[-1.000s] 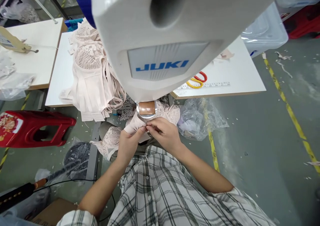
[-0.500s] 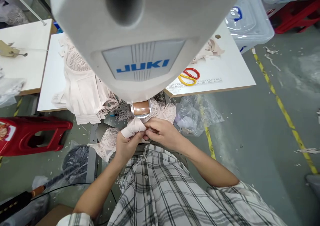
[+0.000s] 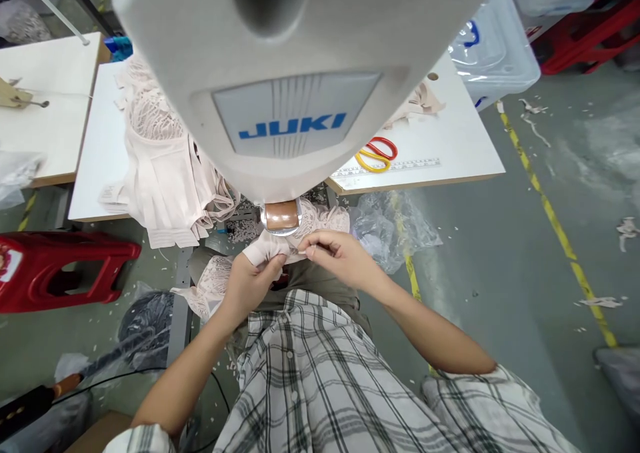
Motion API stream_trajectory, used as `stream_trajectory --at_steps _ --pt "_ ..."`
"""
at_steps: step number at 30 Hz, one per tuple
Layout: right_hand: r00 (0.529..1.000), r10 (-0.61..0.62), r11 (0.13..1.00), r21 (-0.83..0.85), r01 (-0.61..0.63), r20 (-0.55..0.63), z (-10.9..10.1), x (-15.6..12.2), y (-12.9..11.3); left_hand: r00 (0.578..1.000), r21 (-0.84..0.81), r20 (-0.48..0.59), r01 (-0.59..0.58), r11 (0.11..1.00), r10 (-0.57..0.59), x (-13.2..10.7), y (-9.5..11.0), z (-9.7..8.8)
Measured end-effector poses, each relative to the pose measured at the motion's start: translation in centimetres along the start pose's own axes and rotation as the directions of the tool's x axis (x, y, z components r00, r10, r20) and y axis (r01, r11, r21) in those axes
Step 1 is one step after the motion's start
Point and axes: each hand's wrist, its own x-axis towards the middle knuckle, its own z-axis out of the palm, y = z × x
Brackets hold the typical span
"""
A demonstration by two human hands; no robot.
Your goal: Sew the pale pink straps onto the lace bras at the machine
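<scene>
The right hand (image 3: 336,256), fingertips together, contents unclear, has parted from the left hand (image 3: 254,279), clamped on pale-pink lacy cloth (image 3: 267,247) off the white table (image 3: 463,147)'s near edge, seemingly exposing more cloth.

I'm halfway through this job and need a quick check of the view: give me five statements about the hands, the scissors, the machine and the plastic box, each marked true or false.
1. The left hand holds the beige fabric. True.
2. The right hand grips the scissors. False: its thumb and forefinger are pinched together close to the fabric, and the scissors lie on the white tabletop.
3. The machine head shows "JUKI" in blue letters. True.
4. Both scissor handles are yellow. False: one is red, the other yellow.
5. The clear plastic box is on the right side of the view. True.
</scene>
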Motion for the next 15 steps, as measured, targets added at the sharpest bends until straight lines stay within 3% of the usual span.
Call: stream_trajectory --at_steps 6,10,15 --pt "0.998 0.003 0.999 -0.033 -0.005 -0.059 -0.7 -0.7 0.0 0.995 0.05 0.103 0.003 0.999 -0.008 0.6 0.4 -0.4" --pt "1.0 -0.001 0.997 -0.072 0.0 -0.023 -0.5 -1.0 -0.2 0.991 0.048 0.136 0.0 0.999 -0.006 0.4 1.1 0.1" --pt "0.999 -0.015 0.996 -0.085 0.019 0.047 -0.4 -1.0 -0.3 0.985 0.119 0.157 -0.085 0.989 0.065 0.1 1.5 0.6"
